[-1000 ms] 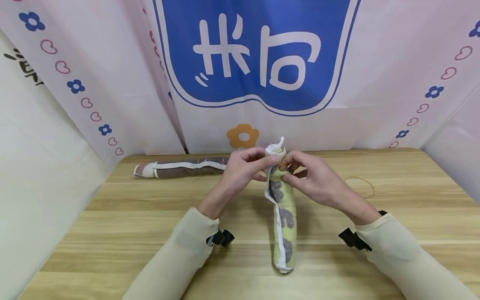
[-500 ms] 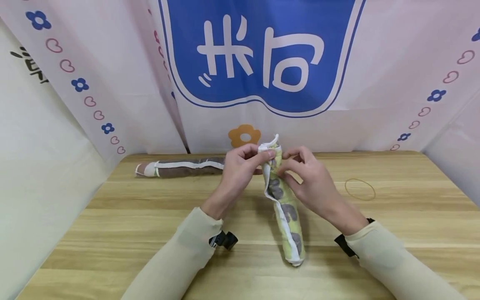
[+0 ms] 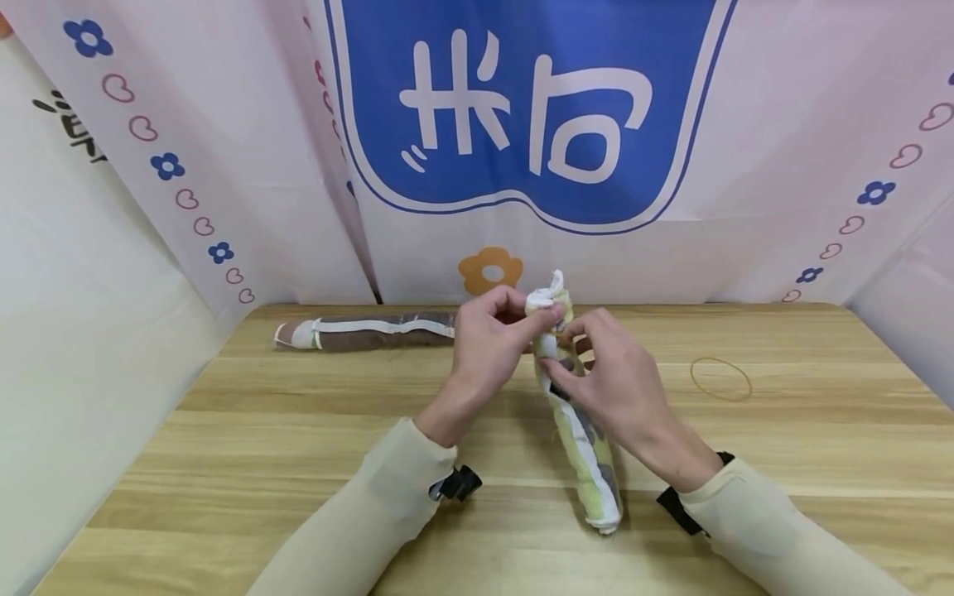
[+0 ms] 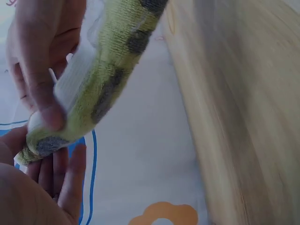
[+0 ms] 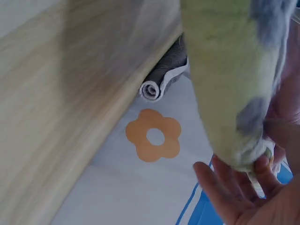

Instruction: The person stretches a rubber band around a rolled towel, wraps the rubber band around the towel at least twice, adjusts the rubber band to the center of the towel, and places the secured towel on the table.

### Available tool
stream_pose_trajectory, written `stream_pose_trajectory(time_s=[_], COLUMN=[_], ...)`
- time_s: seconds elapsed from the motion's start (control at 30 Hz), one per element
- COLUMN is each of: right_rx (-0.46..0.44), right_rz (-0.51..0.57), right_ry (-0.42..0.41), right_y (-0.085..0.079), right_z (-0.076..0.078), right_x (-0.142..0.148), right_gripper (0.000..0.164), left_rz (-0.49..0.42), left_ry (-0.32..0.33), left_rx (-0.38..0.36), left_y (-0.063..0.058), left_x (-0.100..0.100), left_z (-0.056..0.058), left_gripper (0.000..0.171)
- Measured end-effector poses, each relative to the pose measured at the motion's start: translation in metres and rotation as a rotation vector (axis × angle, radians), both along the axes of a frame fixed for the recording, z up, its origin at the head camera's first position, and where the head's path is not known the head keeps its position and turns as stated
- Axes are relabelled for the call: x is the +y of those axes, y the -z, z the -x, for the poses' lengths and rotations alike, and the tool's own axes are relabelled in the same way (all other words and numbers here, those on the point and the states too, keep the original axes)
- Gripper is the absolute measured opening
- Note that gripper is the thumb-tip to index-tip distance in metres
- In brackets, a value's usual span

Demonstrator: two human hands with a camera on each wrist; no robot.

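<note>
"What are you doing with that?"

"Securing its upper end, I'd judge. It's a long yellow-green terry-cloth roll [image 3: 585,463] with grey patches and white edging, leaning between my hands over the wooden counter [image 3: 216,472]."

"And your grip?"

"Nearly closed on both sides. My left hand [image 3: 488,339] pinches the roll's top, thumb in front; my right hand [image 3: 622,377] curls thumb and fingertips against it just below. A thin orange trace [image 3: 564,334] there may be a band, too small to be sure."

"The next move?"

"It probably calls for the left to keep the coil tight while the right snugs down whatever wraps it."

"Anything else around the roll?"

"Left of it, a brown cloth roll with a white stripe [image 3: 365,331]; right of it, a thin yellowish loop [image 3: 750,389]."

"Do the views differ?"

"The right wrist view shows the brown one's coiled end [image 5: 150,91], hidden by my left hand in the head view, but misses the loop."
</note>
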State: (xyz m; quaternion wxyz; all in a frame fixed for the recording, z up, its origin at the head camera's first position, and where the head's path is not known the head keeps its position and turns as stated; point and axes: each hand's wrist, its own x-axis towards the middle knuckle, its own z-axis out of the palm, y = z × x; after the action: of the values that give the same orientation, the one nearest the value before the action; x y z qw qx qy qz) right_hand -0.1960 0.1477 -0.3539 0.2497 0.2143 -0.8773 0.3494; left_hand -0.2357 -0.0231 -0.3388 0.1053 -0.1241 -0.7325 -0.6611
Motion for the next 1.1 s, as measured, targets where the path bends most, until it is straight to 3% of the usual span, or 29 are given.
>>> stream_pose_trajectory(time_s=[0.13,0.23,0.4,0.6,0.7,0.8,0.93,1.1], right_rx=[0.225,0.333,0.389,0.409,0.334,0.156,-0.061,-0.144], right_rz=[-0.040,-0.059,-0.076,-0.108,-0.067,0.078,0.310,0.423], right_ry=[-0.032,-0.058,-0.078,-0.162,-0.191,-0.221,-0.285,-0.405], right_y=[0.008,0.013,0.016,0.019,0.016,0.013,0.011,0.012], right_z=[0.005,0.008,0.012,0.016,0.016,0.017,0.020,0.023], right_x=[-0.001,-0.001,0.000,0.002,0.003,0.006,0.010,0.015], right_gripper=[0.035,0.035,0.035,0.024,0.022,0.022,0.019,0.020], left_rz=[-0.059,-0.097,-0.134,-0.122,-0.121,-0.136,-0.172,-0.169], left_ry=[-0.002,0.001,0.010,-0.013,-0.017,0.037,0.193,0.397], left_rx=[-0.044,-0.111,-0.193,-0.190,-0.165,-0.109,-0.070,-0.166], left_y=[0.000,0.000,0.002,0.006,0.007,0.008,0.011,0.014], left_x=[-0.001,-0.003,-0.003,-0.003,-0.003,-0.006,-0.014,-0.022], left_z=[0.002,0.004,0.009,0.011,0.011,0.013,0.021,0.028], left_gripper=[0.031,0.032,0.034,0.037,0.037,0.032,0.025,0.038])
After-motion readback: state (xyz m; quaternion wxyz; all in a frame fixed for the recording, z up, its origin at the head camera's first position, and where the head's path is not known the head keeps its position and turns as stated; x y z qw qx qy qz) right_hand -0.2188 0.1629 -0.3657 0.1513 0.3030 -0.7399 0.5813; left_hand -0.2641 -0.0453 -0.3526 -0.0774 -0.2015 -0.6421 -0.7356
